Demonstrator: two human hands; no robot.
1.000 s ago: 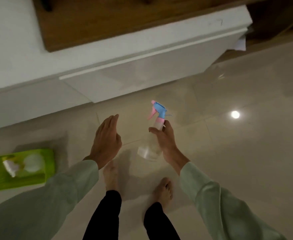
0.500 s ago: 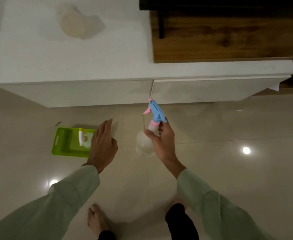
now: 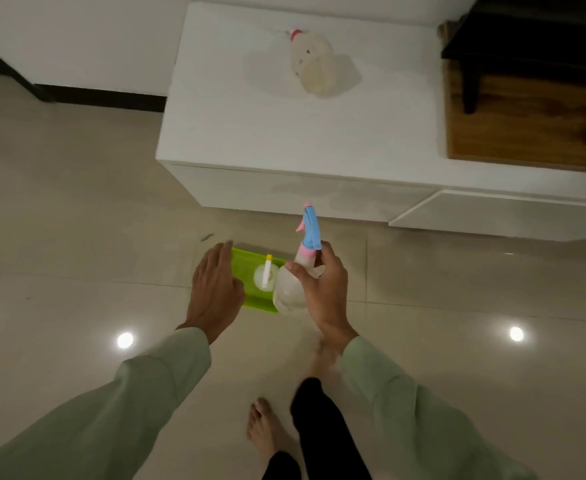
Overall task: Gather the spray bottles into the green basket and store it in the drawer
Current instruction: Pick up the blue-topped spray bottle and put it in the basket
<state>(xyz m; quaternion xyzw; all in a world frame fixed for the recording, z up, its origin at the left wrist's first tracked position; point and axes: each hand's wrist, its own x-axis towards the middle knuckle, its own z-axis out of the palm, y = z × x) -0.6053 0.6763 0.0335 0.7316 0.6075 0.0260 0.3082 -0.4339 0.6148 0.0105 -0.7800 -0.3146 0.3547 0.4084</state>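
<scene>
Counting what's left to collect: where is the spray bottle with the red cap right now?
In the head view, the red-capped spray bottle lies on its side on top of the white cabinet, upper centre, left of the wooden panel.

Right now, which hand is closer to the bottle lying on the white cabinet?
Right. The right hand, holding the blue-topped spray bottle, sits below that bottle; the left hand is farther left, over the green basket.

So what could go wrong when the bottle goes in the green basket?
The basket is small and already holds a yellow-topped bottle, so the blue-topped bottle in the right hand might knock it over or not fit well. Also, another bottle lies on the white cabinet and could be forgotten.
</scene>
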